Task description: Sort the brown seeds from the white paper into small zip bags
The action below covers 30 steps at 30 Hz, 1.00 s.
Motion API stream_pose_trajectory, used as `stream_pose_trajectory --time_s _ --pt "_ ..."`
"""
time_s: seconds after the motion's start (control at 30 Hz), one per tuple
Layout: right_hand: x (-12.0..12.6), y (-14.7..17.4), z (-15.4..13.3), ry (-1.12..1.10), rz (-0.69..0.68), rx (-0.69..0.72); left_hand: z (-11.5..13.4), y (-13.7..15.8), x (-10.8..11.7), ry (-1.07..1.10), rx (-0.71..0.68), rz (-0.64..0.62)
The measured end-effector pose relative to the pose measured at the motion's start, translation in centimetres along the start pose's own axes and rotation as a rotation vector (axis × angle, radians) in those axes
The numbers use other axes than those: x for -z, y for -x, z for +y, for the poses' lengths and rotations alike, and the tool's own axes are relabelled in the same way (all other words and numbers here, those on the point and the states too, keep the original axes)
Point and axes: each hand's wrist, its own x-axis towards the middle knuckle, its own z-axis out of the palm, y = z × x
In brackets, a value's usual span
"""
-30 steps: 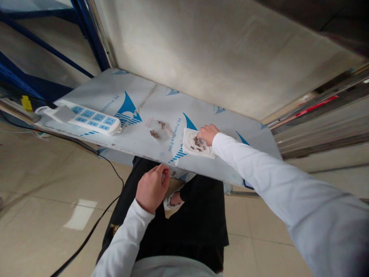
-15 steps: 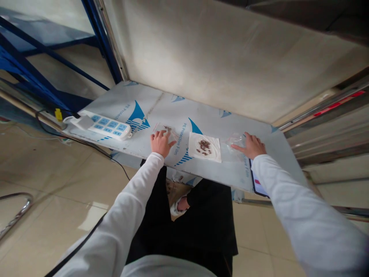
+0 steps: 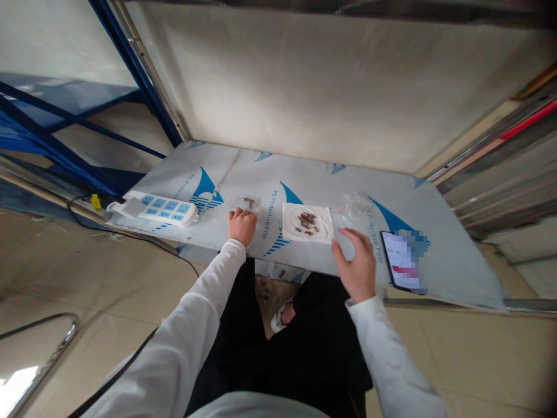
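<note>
My left hand (image 3: 242,225) lies at the near edge of a small clear plastic bag (image 3: 249,203) with several small brown pieces in it. Its fingers are curled down and pressed together, and their tips are hidden from me. My right hand (image 3: 359,264) is open, thumb and fingers apart, over the front of the table. Its thumb is close to the lower right corner of a white square sheet (image 3: 290,216). On that sheet several shiny dark brown pieces (image 3: 307,220) are gathered in a loose pile. A second clear bag (image 3: 354,204) lies flat beyond my right hand.
The table (image 3: 300,168) has a printed protective film. A white power strip (image 3: 165,210) lies at its left end, with a cable hanging off the edge. To the right is a phone (image 3: 398,261) with its screen lit. Blue metal framing (image 3: 78,145) stands at the left.
My right hand has come off the right-hand clear bag, back toward me and slightly left. The fingers of my left hand have curled in from a spread pose. My view has tilted.
</note>
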Motion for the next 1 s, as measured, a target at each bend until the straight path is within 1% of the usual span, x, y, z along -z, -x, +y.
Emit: stream_pose_trajectory --time_s 0.07,0.13,0.2,0.3,0.37,0.43,0.47,0.53,0.6,0.67,0.77,0.83,0.9,1.0 --pt "-0.6 1.7 -1.3 -0.091 0.003 -0.036 0.0 0.0 0.2 -0.019 0.011 0.011" --pt "-1.1 2.9 -2.3 -0.15 -0.004 -0.066 0.2 0.2 1.0 -0.036 0.029 0.033" --pt "-1.7 3.4 -3.3 -0.222 -0.032 -0.123 0.8 0.9 2.1 -0.029 0.06 0.098" --pt "-3.1 2.8 -5.1 -0.431 -0.158 -0.324 3.0 3.2 3.9 0.07 0.081 0.258" --pt "-4.3 1.8 -6.6 -0.591 -0.284 -0.492 4.9 5.4 4.8 0.18 0.054 0.317" --pt "-5.2 0.8 -8.1 -0.731 -0.405 -0.633 6.6 7.6 5.5 0.286 0.018 0.335" --pt "-5.4 0.5 -8.6 -0.788 -0.448 -0.681 7.3 8.6 5.9 0.337 -0.01 0.327" --pt "-5.2 0.3 -9.4 -0.866 -0.463 -0.718 8.4 10.2 6.5 0.455 -0.052 0.3" --pt "-4.2 0.9 -9.6 -0.882 -0.433 -0.648 9.0 11.2 7.1 0.632 -0.037 0.228" --pt "-2.8 1.9 -9.7 -0.81 -0.399 -0.501 9.5 11.6 7.9 0.858 0.083 0.138" --pt "-0.9 3.4 -9.8 -0.526 -0.349 -0.207 10.2 11.6 8.8 1.133 0.333 0.019" --pt "-0.1 4.3 -10.0 -0.326 -0.348 -0.048 10.5 11.4 9.2 1.231 0.437 -0.041" --pt "0.4 5.1 -10.1 -0.195 -0.383 0.04 10.7 11.4 9.3 1.3 0.496 -0.078" --pt "0.9 6.1 -9.9 -0.148 -0.415 0.06 10.5 11.8 9.0 1.399 0.553 -0.149"
